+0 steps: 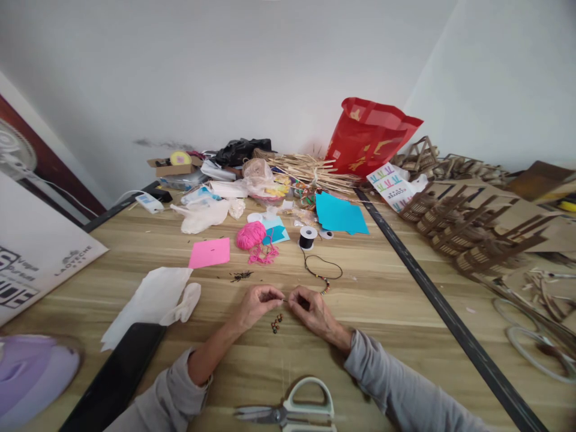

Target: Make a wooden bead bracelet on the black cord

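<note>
Two pinched hands meet in my view: the left hand (261,305) and the right hand (312,311) grip a tiny dark piece (285,300) between their fingertips, too small for me to identify. Strung beads (324,286) sit on black cord (341,272) running from its spool (306,240), just beyond the right hand. Threading seems likely, so I'd pinch near the tip, align before pushing, and avoid brushing the loose beads (275,329) just below.

scissors (279,415) cut off below, pinched piece (285,300) too small to identify
</note>
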The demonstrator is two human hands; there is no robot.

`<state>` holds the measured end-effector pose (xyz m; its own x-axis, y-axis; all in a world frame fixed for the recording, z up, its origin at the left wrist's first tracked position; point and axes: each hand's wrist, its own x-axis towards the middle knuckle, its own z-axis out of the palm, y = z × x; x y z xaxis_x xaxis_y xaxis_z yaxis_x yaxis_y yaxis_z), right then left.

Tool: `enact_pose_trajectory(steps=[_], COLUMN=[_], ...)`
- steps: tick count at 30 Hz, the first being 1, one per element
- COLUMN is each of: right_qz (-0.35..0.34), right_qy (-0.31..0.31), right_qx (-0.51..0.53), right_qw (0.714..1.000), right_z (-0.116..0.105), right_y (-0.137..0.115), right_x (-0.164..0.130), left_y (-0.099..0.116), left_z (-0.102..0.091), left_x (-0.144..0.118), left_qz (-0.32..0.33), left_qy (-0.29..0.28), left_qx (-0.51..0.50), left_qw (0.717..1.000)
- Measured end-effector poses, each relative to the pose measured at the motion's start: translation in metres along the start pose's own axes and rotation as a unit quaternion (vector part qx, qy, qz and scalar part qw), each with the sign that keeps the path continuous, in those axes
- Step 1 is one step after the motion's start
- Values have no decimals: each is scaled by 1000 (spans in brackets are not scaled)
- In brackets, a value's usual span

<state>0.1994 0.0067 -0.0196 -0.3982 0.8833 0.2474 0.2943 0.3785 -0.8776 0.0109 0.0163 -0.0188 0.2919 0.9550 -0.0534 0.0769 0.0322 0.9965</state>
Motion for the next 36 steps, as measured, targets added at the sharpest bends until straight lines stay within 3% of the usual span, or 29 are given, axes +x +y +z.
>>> enact_pose_trajectory(steps=[36], right_qz=[-13], right_qy=[0], right_qx=[-16], right_qw=[1000], right_z=[0], right_y=[1], right_x=[0], left_y=[4], left_z=[1], left_x=[-2], left_qz=[10], left_qy=[-4], left_qx=[18], left_qw=[1000])
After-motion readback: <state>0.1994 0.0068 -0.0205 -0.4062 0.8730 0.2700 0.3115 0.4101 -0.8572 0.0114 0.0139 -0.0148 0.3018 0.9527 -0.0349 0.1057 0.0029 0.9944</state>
